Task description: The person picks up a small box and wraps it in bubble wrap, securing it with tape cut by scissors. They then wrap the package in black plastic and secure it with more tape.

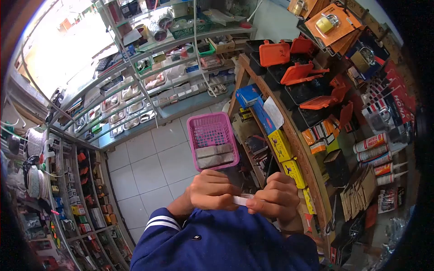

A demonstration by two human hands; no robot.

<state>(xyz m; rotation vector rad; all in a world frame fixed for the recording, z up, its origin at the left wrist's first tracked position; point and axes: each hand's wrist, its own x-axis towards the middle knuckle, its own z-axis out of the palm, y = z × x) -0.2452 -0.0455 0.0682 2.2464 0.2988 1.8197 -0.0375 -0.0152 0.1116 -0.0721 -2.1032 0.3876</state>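
Observation:
Both of my hands are raised close together in front of my chest. My left hand (212, 189) has its fingers curled round one end of a small whitish strip (242, 200). The other end sits between the thumb and curled fingers of my right hand (275, 198). Only the short middle part of the strip shows; the rest is hidden by my fingers, and I cannot tell what it is. Just beyond my hands, a pink plastic basket (209, 115) stands on the floor with grey wrapped bundles (214, 156) in its near end.
To the right runs a wooden-edged shelf (289, 122) with yellow boxes (280, 145), orange-lidded black cases (300, 72) and sealant tubes (370, 143). Glass-and-metal shelving (176, 99) with small goods lines the far side. Stocked racks (86, 194) stand left of the tiled floor (151, 165).

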